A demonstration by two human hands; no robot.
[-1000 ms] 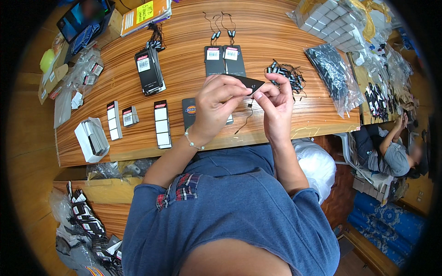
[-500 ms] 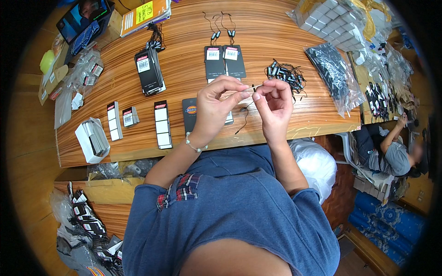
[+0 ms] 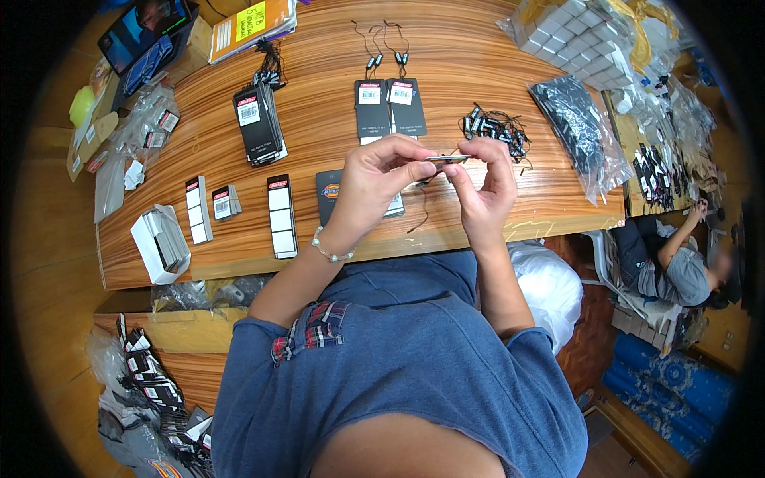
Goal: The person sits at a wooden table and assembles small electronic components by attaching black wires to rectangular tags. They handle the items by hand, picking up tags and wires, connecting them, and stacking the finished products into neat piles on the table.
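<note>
My left hand [image 3: 381, 172] and my right hand [image 3: 487, 185] meet above the table's front part. Both pinch a thin stack of hang tags [image 3: 446, 158], seen almost edge-on between the fingertips. A thin black cord [image 3: 425, 209] hangs below it, over or on the table. Partly hidden under my left hand, a dark hang tag [image 3: 326, 190] lies flat. Beyond the hands rest two finished-looking dark tags with barcode stickers [image 3: 369, 107], their cords stretched away from me. A heap of black tag cords [image 3: 496, 131] lies just beyond my right hand.
On the left are a stack of dark tags [image 3: 259, 131], sticker strips [image 3: 280, 219] and a white box of cards [image 3: 163, 247]. A plastic bag of dark items [image 3: 580, 131] lies right, near stacked white boxes [image 3: 570, 40]. Another person [image 3: 689, 263] sits at far right.
The tags between my fingers have tilted to an edge-on, nearly level position. My right hand has shifted slightly right and its fingers have moved along the tag.
</note>
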